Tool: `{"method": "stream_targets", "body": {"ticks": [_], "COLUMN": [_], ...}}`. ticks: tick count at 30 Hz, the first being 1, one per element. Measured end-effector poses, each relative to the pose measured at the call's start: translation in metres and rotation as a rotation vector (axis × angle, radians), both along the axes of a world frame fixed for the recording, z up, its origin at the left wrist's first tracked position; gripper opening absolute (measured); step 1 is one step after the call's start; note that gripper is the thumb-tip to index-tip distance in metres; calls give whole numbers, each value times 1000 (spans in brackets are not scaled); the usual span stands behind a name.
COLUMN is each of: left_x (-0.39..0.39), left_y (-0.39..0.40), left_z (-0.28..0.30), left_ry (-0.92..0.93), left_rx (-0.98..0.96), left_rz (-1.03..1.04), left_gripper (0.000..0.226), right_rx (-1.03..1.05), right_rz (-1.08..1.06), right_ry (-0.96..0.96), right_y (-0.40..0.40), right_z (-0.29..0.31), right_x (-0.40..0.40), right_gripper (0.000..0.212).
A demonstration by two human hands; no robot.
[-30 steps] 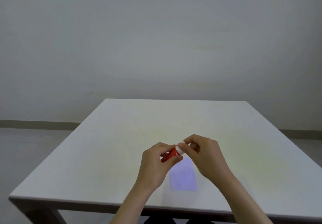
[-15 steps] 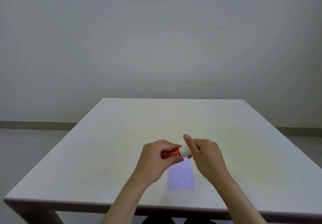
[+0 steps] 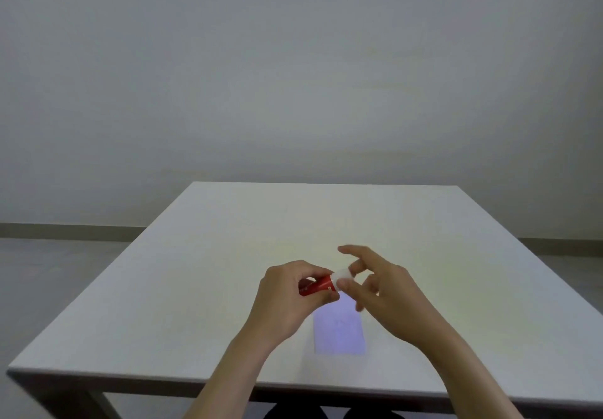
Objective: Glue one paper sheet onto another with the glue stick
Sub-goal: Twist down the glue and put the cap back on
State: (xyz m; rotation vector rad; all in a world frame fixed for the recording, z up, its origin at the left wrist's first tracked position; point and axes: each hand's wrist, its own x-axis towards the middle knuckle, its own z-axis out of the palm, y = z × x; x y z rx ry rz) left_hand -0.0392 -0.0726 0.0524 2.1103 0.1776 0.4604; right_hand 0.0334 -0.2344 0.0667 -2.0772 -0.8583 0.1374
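Note:
A red glue stick with a white end lies roughly level in the air above the table, held in my left hand, which is closed around its red body. My right hand pinches the white end between thumb and a finger, while its other fingers are spread. A small pale lilac paper sheet lies flat on the table right under both hands, its far edge hidden by them. I see only this one sheet.
The white table is square, with its near edge just below my forearms. A plain grey wall stands behind it and a grey floor shows at the left and right.
The glue stick has tilted from slanted to nearly level. My right hand's fingers have opened out and spread around the white end. Both hands stay above the sheet.

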Motion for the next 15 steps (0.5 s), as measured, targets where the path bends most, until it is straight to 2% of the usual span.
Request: {"method": "stream_targets", "body": {"ticks": [2,3,6,8,11,15], "left_x": [0,1,1,1,5,22], "left_y": [1,0,-3,-5,2,29], "left_z": [1,1,0,0,3,11], "left_ry": [-11,-14,-24,-48,-112,-190], "left_rx": [-5,13,49,42,-22,-176], "left_rz": [-4,-7,-21,-31,33,211], "left_gripper": [24,24,26,26,24,26], "right_rx": [36,17,-128,-92,48,31], "right_rz": [16,-27,-210,-275,-263,-200], "right_ry": [-7,-16,-89,-80,56,92], "right_y": [-1,0,8,9,6,-2], "right_z": [0,0,-3,-4,-5,-15], "right_x": [1,1,1,-2,-8,-11], "right_gripper": [4,10,54,68,63,46]}}
